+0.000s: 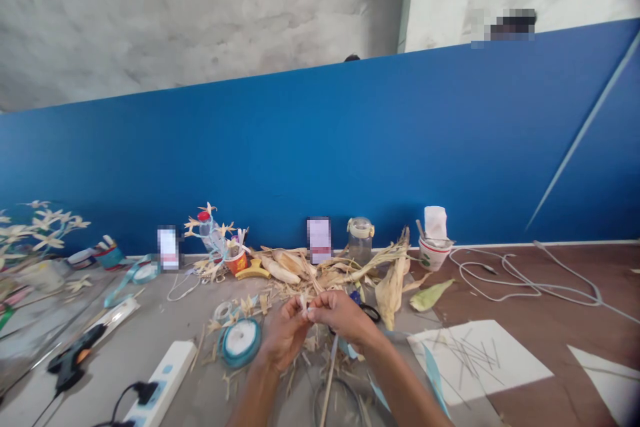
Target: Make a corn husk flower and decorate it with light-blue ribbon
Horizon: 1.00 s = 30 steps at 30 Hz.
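Note:
My left hand point(285, 333) and my right hand point(345, 320) meet over the middle of the table, fingers closed in a pinch. Between their fingertips is a small pale piece point(303, 305) that looks like corn husk. Its lower part is hidden by the fingers. Dried corn husks point(285, 265) lie in a heap just beyond, with husk scraps under and around my hands. Left of my left hand sits a roll of teal ribbon point(241, 342), with small husk flowers point(249, 305) behind it. Black-handled scissors point(371, 313) lie partly hidden behind my right wrist.
At left are a glue gun point(75, 355) and a white power strip point(163, 383). Thin sticks lie on white paper point(520, 353) at right. Along the blue partition point(300, 160) stand two phones, a jar point(360, 243) and a paper cup point(434, 255). A white cable point(525, 290) coils at right.

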Available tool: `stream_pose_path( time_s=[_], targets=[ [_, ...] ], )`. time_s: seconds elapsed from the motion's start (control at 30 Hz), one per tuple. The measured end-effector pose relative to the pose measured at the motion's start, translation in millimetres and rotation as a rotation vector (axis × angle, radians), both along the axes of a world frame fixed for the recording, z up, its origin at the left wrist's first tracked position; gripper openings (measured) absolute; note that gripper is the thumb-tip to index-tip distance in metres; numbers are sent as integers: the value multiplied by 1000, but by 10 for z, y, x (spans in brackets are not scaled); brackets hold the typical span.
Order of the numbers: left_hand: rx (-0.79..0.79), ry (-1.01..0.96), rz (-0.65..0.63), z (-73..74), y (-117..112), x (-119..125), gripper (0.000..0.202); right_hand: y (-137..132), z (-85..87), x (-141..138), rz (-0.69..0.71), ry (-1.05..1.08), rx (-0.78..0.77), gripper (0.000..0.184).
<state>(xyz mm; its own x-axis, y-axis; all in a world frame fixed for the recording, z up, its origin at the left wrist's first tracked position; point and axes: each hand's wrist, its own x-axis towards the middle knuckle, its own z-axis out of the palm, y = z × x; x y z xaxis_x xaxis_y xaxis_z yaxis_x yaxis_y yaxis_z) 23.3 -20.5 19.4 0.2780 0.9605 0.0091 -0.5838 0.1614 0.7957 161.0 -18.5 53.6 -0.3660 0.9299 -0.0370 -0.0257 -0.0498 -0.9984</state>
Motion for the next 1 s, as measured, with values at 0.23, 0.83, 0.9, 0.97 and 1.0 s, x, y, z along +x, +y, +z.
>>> stream_pose_path(
  time_s=[0.23,0.83,0.9,0.97,1.0],
  targets=[
    [-39,-47,13,-31,8,15,19,-23,-9,-81,-120,-333,204,9],
    [-30,-223,-47,4,-42,19,13,-32,79,-104,-85,107,-59,3],
    [-10,-180,-37,-15,-43,47,13,-36,65,-107,-98,128,-116,5],
    [-5,-151,-14,-44,-37,64,13,-33,46,-107,-93,133,-148,8],
    [-11,-143,1,-60,-33,69,12,-29,34,-107,-84,136,-163,11]
  ],
)
